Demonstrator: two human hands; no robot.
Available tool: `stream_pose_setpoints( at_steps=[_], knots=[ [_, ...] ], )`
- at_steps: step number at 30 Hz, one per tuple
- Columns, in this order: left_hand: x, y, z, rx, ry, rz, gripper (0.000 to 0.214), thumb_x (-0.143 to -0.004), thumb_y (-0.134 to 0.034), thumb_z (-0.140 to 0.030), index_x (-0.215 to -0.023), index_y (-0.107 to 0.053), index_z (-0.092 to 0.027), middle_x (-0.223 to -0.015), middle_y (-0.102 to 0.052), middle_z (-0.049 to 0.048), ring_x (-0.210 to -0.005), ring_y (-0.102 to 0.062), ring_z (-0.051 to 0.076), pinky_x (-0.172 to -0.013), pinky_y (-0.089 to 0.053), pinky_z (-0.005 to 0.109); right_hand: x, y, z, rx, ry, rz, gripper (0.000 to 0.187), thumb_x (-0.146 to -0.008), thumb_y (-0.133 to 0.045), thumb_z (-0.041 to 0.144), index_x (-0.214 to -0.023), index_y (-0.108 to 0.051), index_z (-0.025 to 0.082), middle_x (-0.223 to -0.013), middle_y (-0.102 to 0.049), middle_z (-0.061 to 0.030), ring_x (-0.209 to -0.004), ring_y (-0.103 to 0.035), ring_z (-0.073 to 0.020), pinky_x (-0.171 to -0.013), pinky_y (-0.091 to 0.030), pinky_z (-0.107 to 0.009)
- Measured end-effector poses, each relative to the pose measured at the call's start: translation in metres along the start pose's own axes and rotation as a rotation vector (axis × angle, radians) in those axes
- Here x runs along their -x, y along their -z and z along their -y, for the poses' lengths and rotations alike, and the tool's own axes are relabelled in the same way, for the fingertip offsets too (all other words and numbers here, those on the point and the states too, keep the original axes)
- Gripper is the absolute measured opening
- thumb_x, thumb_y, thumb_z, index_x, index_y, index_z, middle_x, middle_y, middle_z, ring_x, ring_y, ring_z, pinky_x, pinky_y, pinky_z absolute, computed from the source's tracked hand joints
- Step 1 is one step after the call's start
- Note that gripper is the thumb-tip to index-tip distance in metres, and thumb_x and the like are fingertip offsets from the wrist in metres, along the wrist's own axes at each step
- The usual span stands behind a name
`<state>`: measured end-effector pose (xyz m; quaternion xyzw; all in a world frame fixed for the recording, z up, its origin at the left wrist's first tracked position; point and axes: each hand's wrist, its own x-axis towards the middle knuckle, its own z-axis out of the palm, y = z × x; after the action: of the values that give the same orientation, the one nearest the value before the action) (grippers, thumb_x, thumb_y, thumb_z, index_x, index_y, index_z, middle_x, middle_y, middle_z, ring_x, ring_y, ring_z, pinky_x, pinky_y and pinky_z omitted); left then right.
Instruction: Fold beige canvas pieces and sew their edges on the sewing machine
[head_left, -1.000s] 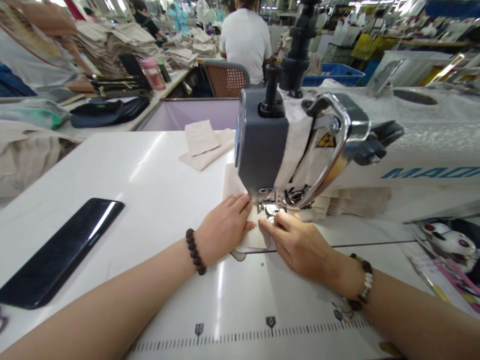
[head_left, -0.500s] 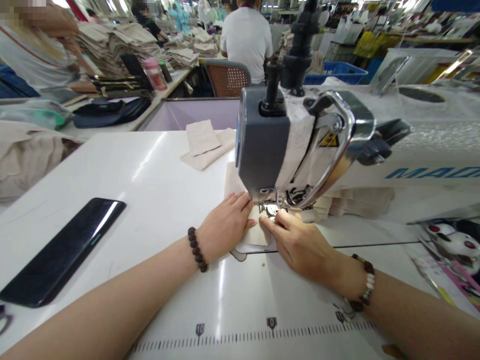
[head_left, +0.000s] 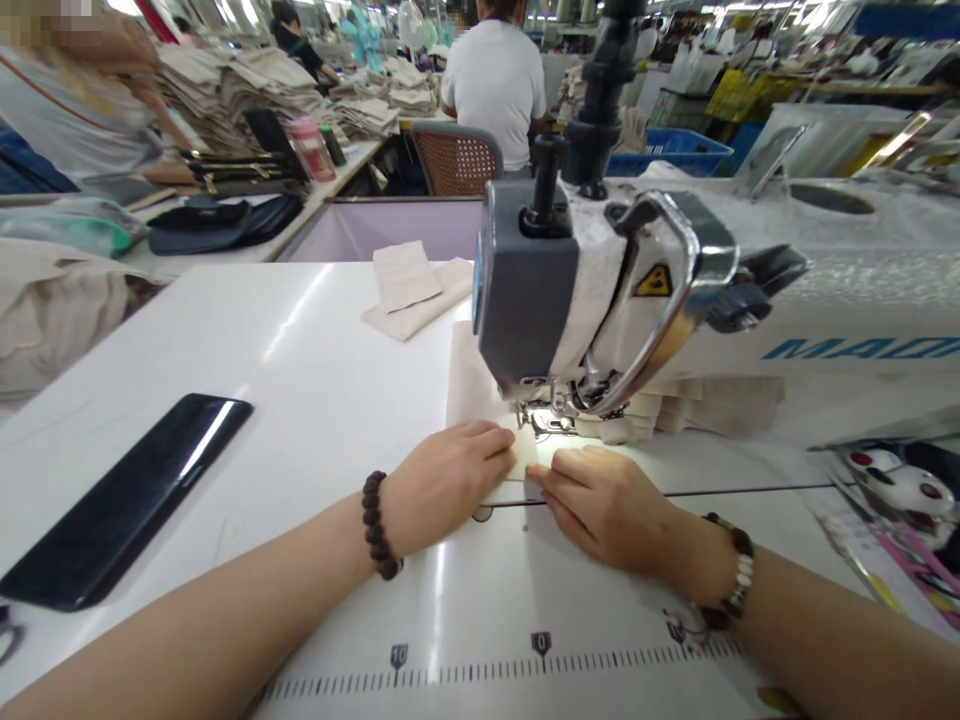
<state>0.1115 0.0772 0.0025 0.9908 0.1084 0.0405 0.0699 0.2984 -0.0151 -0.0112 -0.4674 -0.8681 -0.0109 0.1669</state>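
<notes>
A beige piece of cloth lies on the sewing machine bed, its near end beside the lit presser foot. My left hand, with a dark bead bracelet at the wrist, has its fingers curled together on the cloth's near left part. Just right of it, my right hand pinches the cloth's near right corner between thumb and forefinger. Both hands are in front of the grey head of the sewing machine. Part of the cloth is hidden under my left fingers and behind the machine head.
Two beige cloth pieces lie beyond the needle area. More layered cloth sits under the machine arm. A black phone rests at left, and scissors and small tools at right. Co-workers sit farther back.
My left hand has drawn back toward me, and its fingers have curled in. The right hand has shifted slightly nearer me, and more of the presser foot shows.
</notes>
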Motion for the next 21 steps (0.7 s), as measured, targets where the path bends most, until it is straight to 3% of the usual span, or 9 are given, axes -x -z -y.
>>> stream_pose_setpoints(
  at_steps=[9, 14, 21],
  knots=[
    [-0.014, -0.003, 0.013, -0.067, 0.074, -0.014, 0.024, -0.092, -0.036, -0.013, -0.088, -0.059, -0.013, -0.094, -0.057, 0.0044, -0.097, -0.053, 0.014, -0.090, -0.044, 0.026, -0.010, -0.002, -0.005, 0.026, -0.136, 0.014, 0.031, -0.091, -0.033, 0.023, -0.107, -0.057, 0.010, -0.079, -0.058, -0.0078, -0.068, -0.052, -0.0156, -0.058, -0.038, -0.027],
    [-0.021, -0.002, 0.016, -0.100, 0.126, -0.045, 0.021, -0.091, -0.039, -0.014, -0.088, -0.060, -0.011, -0.087, -0.059, 0.0048, -0.087, -0.054, 0.016, -0.083, -0.046, 0.028, -0.013, -0.003, -0.006, 0.024, -0.182, 0.010, 0.030, -0.091, -0.035, 0.024, -0.108, -0.056, 0.011, -0.083, -0.058, -0.0088, -0.070, -0.053, -0.0161, -0.058, -0.039, -0.027],
    [-0.022, -0.008, 0.019, -0.092, 0.143, -0.107, 0.016, -0.089, -0.044, -0.015, -0.094, -0.058, -0.011, -0.096, -0.059, 0.0064, -0.094, -0.053, 0.019, -0.088, -0.044, 0.032, -0.014, -0.003, -0.004, 0.023, -0.200, 0.006, 0.027, -0.091, -0.036, 0.024, -0.103, -0.058, 0.012, -0.080, -0.057, -0.0070, -0.068, -0.052, -0.0155, -0.055, -0.037, -0.026]
  ],
)
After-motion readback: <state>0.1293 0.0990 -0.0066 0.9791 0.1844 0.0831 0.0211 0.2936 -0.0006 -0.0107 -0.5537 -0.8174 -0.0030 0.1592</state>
